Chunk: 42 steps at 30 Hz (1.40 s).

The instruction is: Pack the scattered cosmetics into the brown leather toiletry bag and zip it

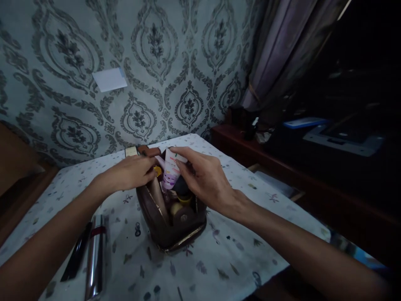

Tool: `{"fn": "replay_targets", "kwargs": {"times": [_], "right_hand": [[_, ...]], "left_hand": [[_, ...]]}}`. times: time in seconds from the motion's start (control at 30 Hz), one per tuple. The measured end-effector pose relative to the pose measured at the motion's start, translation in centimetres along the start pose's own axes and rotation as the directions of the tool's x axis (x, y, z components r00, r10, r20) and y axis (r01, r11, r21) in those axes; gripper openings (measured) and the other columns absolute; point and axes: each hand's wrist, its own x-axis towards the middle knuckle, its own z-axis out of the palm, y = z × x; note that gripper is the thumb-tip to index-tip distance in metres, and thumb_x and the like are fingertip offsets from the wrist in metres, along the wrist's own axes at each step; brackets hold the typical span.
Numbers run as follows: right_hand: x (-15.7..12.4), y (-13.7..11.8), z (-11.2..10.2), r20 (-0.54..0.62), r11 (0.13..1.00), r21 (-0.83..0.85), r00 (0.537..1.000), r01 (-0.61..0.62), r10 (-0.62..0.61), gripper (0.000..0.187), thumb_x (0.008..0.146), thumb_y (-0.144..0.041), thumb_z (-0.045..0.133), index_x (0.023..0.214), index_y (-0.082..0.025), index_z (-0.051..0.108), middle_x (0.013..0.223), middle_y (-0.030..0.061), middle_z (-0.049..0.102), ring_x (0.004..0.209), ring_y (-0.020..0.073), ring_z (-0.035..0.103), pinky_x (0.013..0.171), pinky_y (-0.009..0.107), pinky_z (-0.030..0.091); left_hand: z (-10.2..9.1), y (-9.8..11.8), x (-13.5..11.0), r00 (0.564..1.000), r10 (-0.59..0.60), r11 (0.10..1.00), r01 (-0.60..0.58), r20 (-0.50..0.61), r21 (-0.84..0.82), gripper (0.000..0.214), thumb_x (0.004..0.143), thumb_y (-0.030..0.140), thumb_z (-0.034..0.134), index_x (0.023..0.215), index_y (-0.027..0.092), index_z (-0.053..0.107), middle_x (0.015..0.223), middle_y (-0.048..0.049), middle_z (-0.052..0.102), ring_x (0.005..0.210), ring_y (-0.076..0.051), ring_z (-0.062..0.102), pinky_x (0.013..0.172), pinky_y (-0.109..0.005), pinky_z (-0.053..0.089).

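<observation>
A dark brown zippered pouch (155, 234) stands unzipped on the table, packed with small toiletries. My right hand (209, 177) is closed on a white and purple squeeze tube (171, 171), which is tilted in the pouch's mouth. At the pouch's left rim, my left hand (133, 170) has its fingers curled over the edge, gripping it; the fingertips are partly hidden. Close to those fingers shows a yellow round item (157, 171). Deeper inside lie a dark container with a yellow band (184, 200) and a pale rounded item (176, 208).
A silver cylinder with a red band (96, 255) and a flat black object (77, 253) lie at the table's left front. Behind the pouch are brown items (148, 150). Patterned wallpaper backs the table (225, 267); a dark red cabinet (232, 133) stands to the right.
</observation>
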Motion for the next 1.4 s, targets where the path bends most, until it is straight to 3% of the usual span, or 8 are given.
{"fn": "replay_targets", "kwargs": {"times": [0.27, 0.43, 0.63, 0.73, 0.87, 1.0, 1.13, 1.4], "right_hand": [[0.7, 0.6, 0.1, 0.049, 0.995, 0.073, 0.997, -0.060, 0.057, 0.031, 0.092, -0.015, 0.050, 0.117, -0.017, 0.066, 0.081, 0.0014, 0.072, 0.066, 0.0146, 0.062, 0.064, 0.024, 0.044], [0.9, -0.1, 0.2, 0.175, 0.984, 0.116, 0.978, -0.138, 0.117, 0.027, 0.087, -0.013, 0.054, 0.107, -0.019, 0.071, 0.070, -0.0015, 0.068, 0.061, 0.0142, 0.059, 0.058, 0.023, 0.039], [-1.1, -0.6, 1.1, 0.206, 0.998, 0.058, 0.979, -0.004, -0.009, 0.023, 0.090, -0.014, 0.054, 0.104, -0.020, 0.071, 0.069, -0.0010, 0.068, 0.054, 0.0124, 0.056, 0.055, 0.022, 0.038], [-1.6, -0.7, 0.8, 0.163, 0.997, 0.072, 0.987, 0.005, -0.017, 0.023, 0.093, -0.016, 0.053, 0.109, -0.020, 0.070, 0.078, 0.0005, 0.073, 0.056, 0.0122, 0.060, 0.055, 0.022, 0.041], [-0.8, -1.0, -0.3, 0.004, 1.000, -0.007, 1.000, -0.029, 0.030, 0.022, 0.094, -0.018, 0.055, 0.111, -0.021, 0.069, 0.088, 0.0024, 0.076, 0.068, 0.0154, 0.068, 0.061, 0.024, 0.049], [0.1, -1.0, -0.9, -0.103, 0.998, -0.063, 0.995, -0.005, -0.001, 0.021, 0.093, -0.018, 0.057, 0.109, -0.020, 0.070, 0.086, 0.0023, 0.074, 0.071, 0.0161, 0.069, 0.064, 0.024, 0.052], [0.3, -0.4, -0.7, -0.129, 0.996, -0.081, 0.990, 0.048, -0.058, 0.022, 0.092, -0.016, 0.056, 0.110, -0.018, 0.069, 0.087, 0.0027, 0.074, 0.074, 0.0155, 0.069, 0.064, 0.022, 0.052], [0.8, 1.0, 0.7, -0.138, 0.998, -0.062, 0.990, 0.027, -0.035, 0.022, 0.093, -0.018, 0.054, 0.109, -0.016, 0.069, 0.082, 0.0027, 0.073, 0.068, 0.0139, 0.066, 0.061, 0.021, 0.048]], "left_hand": [[-0.8, -0.3, -0.7, 0.996, 0.013, 0.994, -0.004, 0.085, -0.114, 0.027, 0.094, 0.031, 0.045, 0.100, 0.021, 0.069, 0.085, -0.0024, 0.071, 0.077, -0.019, 0.065, 0.072, -0.028, 0.048], [-0.7, 0.0, -0.6, 0.993, -0.006, 0.998, 0.013, 0.120, -0.060, 0.024, 0.093, 0.024, 0.043, 0.097, 0.019, 0.066, 0.094, -0.0052, 0.071, 0.086, -0.021, 0.066, 0.078, -0.031, 0.047], [-0.5, 0.0, -1.3, 0.998, -0.022, 0.994, 0.028, 0.061, -0.107, 0.024, 0.095, 0.024, 0.039, 0.089, 0.019, 0.062, 0.084, -0.0034, 0.067, 0.081, -0.020, 0.064, 0.071, -0.029, 0.044], [-0.9, 0.0, -1.3, 0.994, -0.030, 0.995, 0.040, 0.106, -0.093, 0.023, 0.094, 0.027, 0.042, 0.089, 0.018, 0.062, 0.083, -0.0033, 0.067, 0.078, -0.019, 0.063, 0.068, -0.028, 0.044], [-1.9, 1.6, 0.0, 0.981, -0.001, 0.989, -0.028, 0.194, 0.146, 0.019, 0.090, 0.023, 0.049, 0.089, 0.018, 0.068, 0.086, -0.0063, 0.071, 0.086, -0.024, 0.067, 0.076, -0.033, 0.045], [-2.2, 3.7, 1.8, 0.931, -0.036, 0.952, -0.079, 0.362, 0.297, 0.025, 0.084, 0.017, 0.053, 0.101, 0.013, 0.072, 0.098, -0.0140, 0.075, 0.091, -0.029, 0.069, 0.069, -0.033, 0.046], [-1.2, 3.6, 2.6, 0.892, 0.017, 0.959, -0.142, 0.452, 0.244, 0.031, 0.085, 0.016, 0.053, 0.108, 0.014, 0.073, 0.107, -0.0136, 0.075, 0.095, -0.027, 0.070, 0.068, -0.030, 0.046], [-0.9, 1.5, 1.2, 0.922, 0.126, 0.992, -0.110, 0.366, -0.065, 0.025, 0.080, 0.023, 0.062, 0.100, 0.029, 0.076, 0.092, 0.0018, 0.076, 0.083, -0.018, 0.066, 0.066, -0.023, 0.041]]}}
